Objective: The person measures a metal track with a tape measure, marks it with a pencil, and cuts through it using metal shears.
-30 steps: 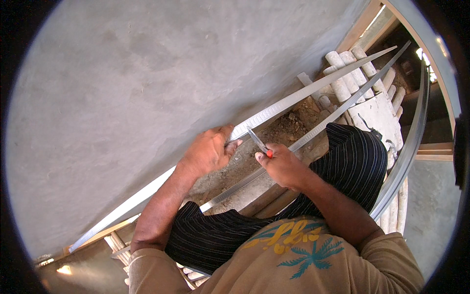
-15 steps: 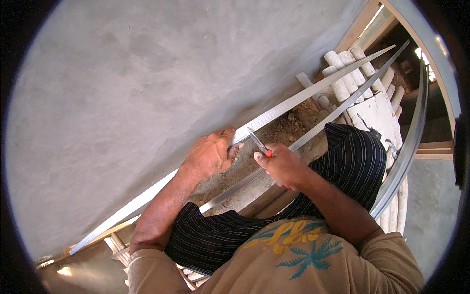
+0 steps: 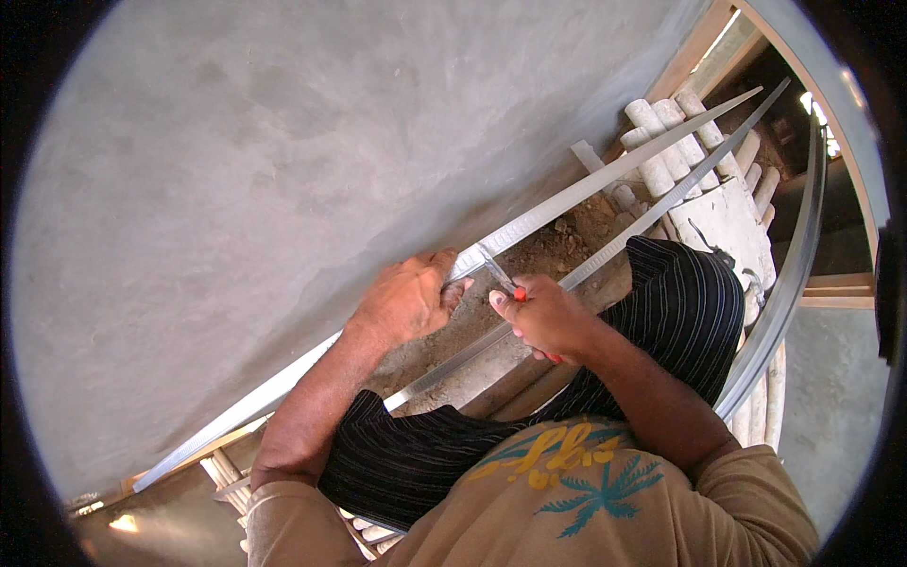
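Observation:
A long, ribbed light metal channel (image 3: 550, 207) slants from lower left to upper right along the grey wall. My left hand (image 3: 404, 295) is wrapped round it near its middle, thumb underneath. In my right hand (image 3: 548, 317) is a pair of red-handled tin snips (image 3: 500, 273), fingers closed round the handles. The snips' blades meet the channel's near edge just right of my left hand; how far they bite in is too small to tell. A second metal channel (image 3: 605, 253) runs nearly parallel, closer to me, passing below my right hand.
Smooth grey wall (image 3: 236, 170) rises beyond the channels. Whitish round poles (image 3: 652, 161) are stacked at upper right, beside a white board (image 3: 723, 222). Dark curved metal lengths (image 3: 789, 283) stand at the right. Dirt and rubble (image 3: 565, 241) lie between the two channels.
The snips' blades have shifted slightly on the channel's edge, and their handles look a little changed in my right hand. My left hand keeps its grip in almost the same place.

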{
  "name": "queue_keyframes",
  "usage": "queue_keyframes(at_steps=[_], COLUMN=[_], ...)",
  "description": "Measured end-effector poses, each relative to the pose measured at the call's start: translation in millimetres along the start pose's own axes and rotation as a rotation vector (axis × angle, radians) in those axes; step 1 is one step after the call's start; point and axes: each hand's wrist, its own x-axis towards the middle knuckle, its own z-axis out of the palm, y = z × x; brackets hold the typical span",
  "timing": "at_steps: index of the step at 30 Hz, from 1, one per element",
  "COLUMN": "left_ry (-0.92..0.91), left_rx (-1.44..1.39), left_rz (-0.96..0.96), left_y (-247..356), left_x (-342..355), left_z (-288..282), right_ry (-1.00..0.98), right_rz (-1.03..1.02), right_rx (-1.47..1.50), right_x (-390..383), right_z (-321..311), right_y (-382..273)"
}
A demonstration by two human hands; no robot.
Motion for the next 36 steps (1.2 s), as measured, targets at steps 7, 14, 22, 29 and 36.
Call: queue_keyframes(at_steps=[7, 14, 22, 29, 36], left_ry=[0.015, 0.01, -0.213, -0.309, -0.278], left_rx=[-0.016, -0.122, -0.491, -0.764, -0.92], left_rz=[-0.051, -0.026, -0.139, -0.316, -0.198], left_y=[-2.6, -3.0, -5.5, -13.3, -21.4], left_x=[-1.8, 4.9, 4.4, 12.2, 13.8], left_z=[-0.2, -8.8, -10.7, -14.6, -2.6], right_ry=[0.154, 0.086, 0.013, -0.016, 0.107], right_rz=[-0.33, -0.291, -0.176, -0.17, -0.293], right_rx=[-0.197, -0.076, -0.373, -0.127, -0.06], right_x=[8.3, 22.0, -24.7, -33.0, -31.3], right_z=[4.7, 25.5, 0.5, -3.4, 9.8], right_y=[23.2, 36.7, 10.7, -0.8, 12.9])
